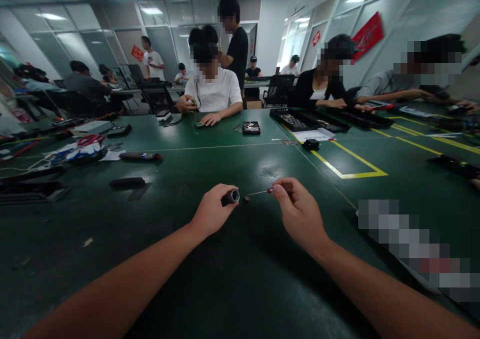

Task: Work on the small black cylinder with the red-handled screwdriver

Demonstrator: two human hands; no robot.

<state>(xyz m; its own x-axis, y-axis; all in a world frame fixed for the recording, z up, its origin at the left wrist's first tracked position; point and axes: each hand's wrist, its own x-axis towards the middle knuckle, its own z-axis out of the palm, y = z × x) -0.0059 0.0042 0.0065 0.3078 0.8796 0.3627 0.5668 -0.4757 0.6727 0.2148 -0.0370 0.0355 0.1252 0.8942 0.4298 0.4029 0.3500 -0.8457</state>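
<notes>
My left hand (213,209) is closed around a short dark cylinder (234,196). The cylinder's round, metal-rimmed end faces me and to the right. A thin screwdriver (269,191) with a red collar is pinched in my right hand (300,215), its slim shaft pointing left. Near the shaft's tip sits a small dark piece (246,199), just right of the cylinder; whether the tip touches it I cannot tell. My fingers hide most of the screwdriver's handle and the far part of the cylinder.
Both hands are over a green table (180,279). At left lie a dark rod-like tool (140,156), a black bar (128,182) and cables (84,151). A black box (311,144) and black trays (294,119) are farther right. A co-worker (215,91) sits opposite.
</notes>
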